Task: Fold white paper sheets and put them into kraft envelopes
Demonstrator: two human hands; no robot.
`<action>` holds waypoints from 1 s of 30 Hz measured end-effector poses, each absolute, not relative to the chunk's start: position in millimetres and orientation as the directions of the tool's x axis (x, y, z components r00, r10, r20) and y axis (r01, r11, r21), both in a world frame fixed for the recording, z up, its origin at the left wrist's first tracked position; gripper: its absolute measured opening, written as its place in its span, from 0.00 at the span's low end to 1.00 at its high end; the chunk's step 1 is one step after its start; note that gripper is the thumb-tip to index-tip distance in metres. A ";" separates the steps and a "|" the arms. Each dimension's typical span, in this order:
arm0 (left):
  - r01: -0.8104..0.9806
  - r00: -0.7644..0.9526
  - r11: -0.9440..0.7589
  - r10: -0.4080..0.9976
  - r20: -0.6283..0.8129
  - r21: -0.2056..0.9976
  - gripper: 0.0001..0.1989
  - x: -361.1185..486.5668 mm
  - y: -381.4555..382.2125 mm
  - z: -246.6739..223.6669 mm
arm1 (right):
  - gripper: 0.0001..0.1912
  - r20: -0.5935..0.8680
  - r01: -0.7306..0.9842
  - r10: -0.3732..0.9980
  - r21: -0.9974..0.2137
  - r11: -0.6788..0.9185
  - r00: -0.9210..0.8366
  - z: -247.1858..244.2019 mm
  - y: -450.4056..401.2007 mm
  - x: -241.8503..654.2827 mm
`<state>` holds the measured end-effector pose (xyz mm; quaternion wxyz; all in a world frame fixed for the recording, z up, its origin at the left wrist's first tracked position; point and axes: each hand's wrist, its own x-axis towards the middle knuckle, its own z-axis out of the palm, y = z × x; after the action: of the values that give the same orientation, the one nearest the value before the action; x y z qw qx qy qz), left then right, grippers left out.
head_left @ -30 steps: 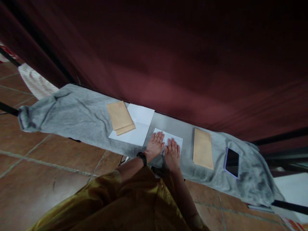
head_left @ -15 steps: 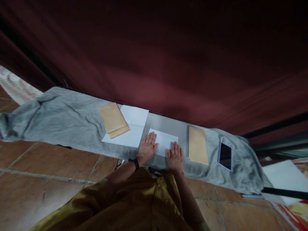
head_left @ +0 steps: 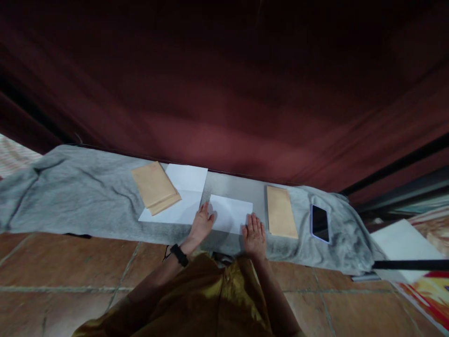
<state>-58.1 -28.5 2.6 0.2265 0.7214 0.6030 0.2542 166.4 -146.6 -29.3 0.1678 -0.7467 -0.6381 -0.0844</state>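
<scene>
A folded white sheet of paper (head_left: 230,213) lies flat on the grey cloth in front of me. At its left edge is my left hand (head_left: 202,223), turned partly on its side, with the thumb apart from the fingers and nothing held. My right hand (head_left: 255,238) rests flat, palm down, its outstretched fingertips over the paper's lower right corner. Farther left, a larger creased white sheet (head_left: 189,179) lies partly under a small stack of brown envelopes (head_left: 154,185). To the right of my right hand is another brown envelope stack (head_left: 282,213).
Grey cloth (head_left: 87,187) covers the long narrow surface. A smartphone (head_left: 320,223) lies on it at the right. Behind rises a dark red panel (head_left: 224,117). A white board (head_left: 403,243) and a black bar (head_left: 410,265) are at the far right, above the tiled floor (head_left: 70,262).
My left hand has slid off the folded paper to its left edge and turned from flat to partly sideways. My right hand stays at the lower right corner. The view has shifted slightly.
</scene>
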 end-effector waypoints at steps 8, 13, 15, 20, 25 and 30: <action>0.512 0.015 0.212 0.967 -0.256 0.832 0.08 -56.6 -6.1 30.7 | 0.27 0.387 0.977 0.910 -0.198 -0.077 0.150 -28.4 -147.5 169.2; 0.378 0.051 0.278 0.946 -0.320 0.883 0.09 -58.7 -11.5 40.6 | 0.27 0.398 0.963 0.906 -0.266 -0.038 0.146 -27.2 -147.3 171.7; 0.334 0.071 0.297 0.939 -0.338 0.895 0.09 -62.1 -17.6 46.0 | 0.28 0.420 0.951 0.898 -0.309 0.001 0.135 -25.3 -148.4 170.0; -0.040 0.046 0.427 0.904 -0.425 0.903 0.13 -67.9 -40.7 59.2 | 0.37 0.460 0.900 0.887 -0.402 0.171 0.037 -11.8 -155.0 150.3; -0.351 -0.018 0.440 0.879 -0.476 0.826 0.18 -62.8 -66.6 64.3 | 0.43 0.431 0.862 0.902 -0.448 0.236 -0.024 6.5 -151.5 126.1; -0.376 0.086 0.519 0.844 -0.529 0.768 0.22 -43.7 -96.7 61.5 | 0.40 0.426 0.815 0.905 -0.530 0.235 0.016 7.3 -139.2 126.0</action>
<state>-43.7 -96.7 61.5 0.7013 0.2264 0.5175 0.4349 126.0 -139.2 7.3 0.3598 -0.6152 -0.6986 0.0627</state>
